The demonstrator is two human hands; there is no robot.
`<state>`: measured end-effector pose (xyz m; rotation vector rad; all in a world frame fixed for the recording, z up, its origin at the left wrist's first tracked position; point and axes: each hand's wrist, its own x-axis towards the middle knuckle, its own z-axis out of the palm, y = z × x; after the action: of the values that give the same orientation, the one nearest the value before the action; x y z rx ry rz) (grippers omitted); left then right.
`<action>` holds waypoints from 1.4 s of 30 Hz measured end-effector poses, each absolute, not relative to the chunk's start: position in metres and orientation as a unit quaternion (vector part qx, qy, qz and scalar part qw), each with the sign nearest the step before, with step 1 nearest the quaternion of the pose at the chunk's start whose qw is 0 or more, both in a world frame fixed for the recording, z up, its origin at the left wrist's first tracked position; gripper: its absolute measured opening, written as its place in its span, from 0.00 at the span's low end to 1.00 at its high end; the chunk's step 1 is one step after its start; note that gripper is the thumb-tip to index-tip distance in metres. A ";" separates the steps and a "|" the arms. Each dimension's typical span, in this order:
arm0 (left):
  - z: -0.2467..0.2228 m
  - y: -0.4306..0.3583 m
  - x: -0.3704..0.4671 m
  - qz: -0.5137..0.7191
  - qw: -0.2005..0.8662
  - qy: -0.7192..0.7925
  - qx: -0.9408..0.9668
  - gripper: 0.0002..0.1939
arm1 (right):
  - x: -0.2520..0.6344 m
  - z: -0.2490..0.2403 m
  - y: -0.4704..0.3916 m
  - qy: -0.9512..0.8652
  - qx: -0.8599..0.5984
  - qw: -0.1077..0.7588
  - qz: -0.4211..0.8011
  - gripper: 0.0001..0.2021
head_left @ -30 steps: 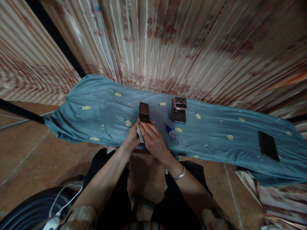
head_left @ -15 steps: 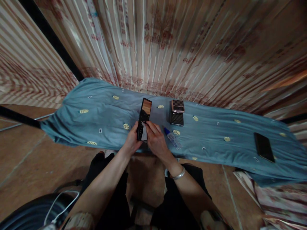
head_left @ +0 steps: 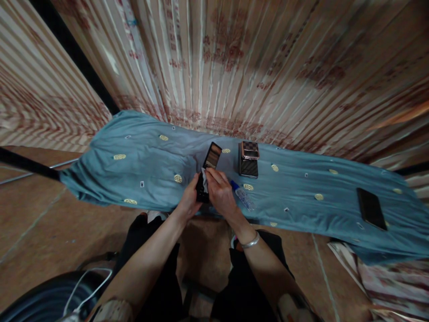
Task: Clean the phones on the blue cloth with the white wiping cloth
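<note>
My left hand (head_left: 190, 197) grips the lower left edge of a black hinged case (head_left: 202, 194). Its lid stands open, with a mirror-like panel (head_left: 213, 157) tilted up to the right. Between the fingers of my right hand (head_left: 221, 190) is a white wipe (head_left: 203, 176), pressed against the case's lower half. The hand hides much of that half, so its contents are hard to make out. Just right of this hand lies a clear bottle with a blue cap (head_left: 243, 195). Farther back, a checkered compact with a rose-gold rim (head_left: 250, 150) rests on a dark glossy case (head_left: 248, 169).
A blue patterned cloth (head_left: 150, 156) covers the narrow table. Towards its right end lies a black phone-like slab (head_left: 371, 209). A striped curtain (head_left: 214, 67) hangs right behind the table. A dark round seat with a white cable (head_left: 78, 290) is at the lower left.
The case has turned clockwise, its mirror lid leaning farther right. My right hand has moved slightly, now covering more of the lower half with the wipe. Both hands keep their hold.
</note>
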<state>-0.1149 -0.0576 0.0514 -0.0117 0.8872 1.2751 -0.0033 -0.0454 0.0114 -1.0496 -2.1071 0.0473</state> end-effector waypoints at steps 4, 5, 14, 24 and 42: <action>0.054 -0.056 -0.122 0.580 0.717 0.386 0.004 0.22 | 0.003 0.009 -0.044 -0.828 -0.432 0.357 0.018 0.20; 0.054 -0.056 -0.122 0.584 0.717 0.379 0.010 0.23 | 0.003 0.009 -0.044 -0.829 -0.436 0.351 0.021 0.20; 0.039 -0.060 -0.110 0.561 0.753 0.341 0.053 0.25 | -0.004 0.008 -0.046 -0.813 -0.433 0.388 -0.029 0.21; 0.035 -0.058 -0.117 0.588 0.713 0.383 0.018 0.24 | -0.015 0.008 -0.061 -0.855 -0.380 0.354 0.000 0.22; 0.030 -0.057 -0.108 0.595 0.689 0.405 0.085 0.24 | -0.005 0.011 -0.056 -0.852 -0.400 0.337 -0.004 0.21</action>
<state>-0.1083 -0.0569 0.0305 0.1897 0.9055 1.3315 -0.0045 -0.0562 0.0106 -1.0423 -2.2214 -0.0112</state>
